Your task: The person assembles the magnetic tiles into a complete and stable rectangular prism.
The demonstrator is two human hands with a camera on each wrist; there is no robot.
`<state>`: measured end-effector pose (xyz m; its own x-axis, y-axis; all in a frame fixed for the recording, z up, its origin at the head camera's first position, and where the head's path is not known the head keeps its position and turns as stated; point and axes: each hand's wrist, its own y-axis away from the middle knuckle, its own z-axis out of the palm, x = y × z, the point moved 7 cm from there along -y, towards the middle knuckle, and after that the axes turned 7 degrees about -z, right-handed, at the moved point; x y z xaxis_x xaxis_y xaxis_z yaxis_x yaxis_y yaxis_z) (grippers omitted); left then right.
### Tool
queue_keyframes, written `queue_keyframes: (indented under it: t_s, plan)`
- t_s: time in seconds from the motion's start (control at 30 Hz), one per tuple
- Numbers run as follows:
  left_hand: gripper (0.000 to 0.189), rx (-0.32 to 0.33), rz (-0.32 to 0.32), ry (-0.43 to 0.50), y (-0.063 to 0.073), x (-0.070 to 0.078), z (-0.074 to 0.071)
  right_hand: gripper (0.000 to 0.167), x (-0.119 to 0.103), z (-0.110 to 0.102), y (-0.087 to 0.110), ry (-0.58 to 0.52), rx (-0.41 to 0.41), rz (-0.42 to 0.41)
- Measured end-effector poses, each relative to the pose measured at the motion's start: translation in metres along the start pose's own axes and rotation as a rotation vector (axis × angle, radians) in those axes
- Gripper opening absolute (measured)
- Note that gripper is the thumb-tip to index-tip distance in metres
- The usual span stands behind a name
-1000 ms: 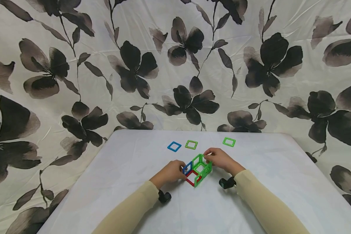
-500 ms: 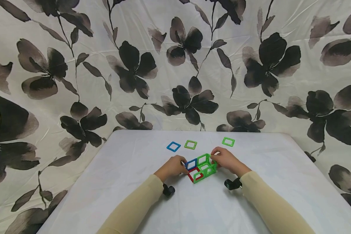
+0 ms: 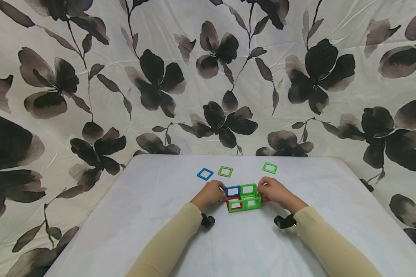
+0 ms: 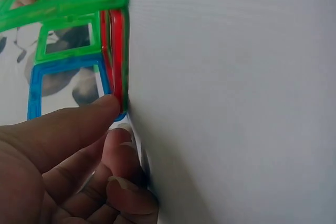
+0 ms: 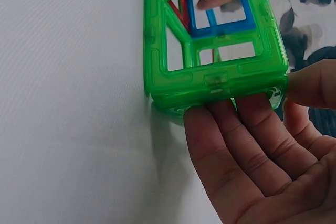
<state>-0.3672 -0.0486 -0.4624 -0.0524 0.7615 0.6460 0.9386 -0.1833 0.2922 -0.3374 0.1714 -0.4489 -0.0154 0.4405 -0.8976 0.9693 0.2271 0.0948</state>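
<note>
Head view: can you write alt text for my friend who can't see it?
A person's left grip and right grip hold opposite ends of a box made of square frames, mostly green with blue and red. Behind it on a white table lie a blue frame and two green frames; a flowery cloth hangs beyond.

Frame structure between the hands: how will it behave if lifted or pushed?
The frame structure is probably light, being open outlines. Its straight panels look stiff, but their seams may fold or separate. Its flat base should resist rolling.
</note>
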Motion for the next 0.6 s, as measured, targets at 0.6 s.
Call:
queue_keyframes:
  t_s: [0.6]
  plan:
    - [0.013,0.014,0.001,0.030,-0.010,0.015,0.011,0.019,0.006,-0.011,0.014,-0.039,-0.008,-0.011]
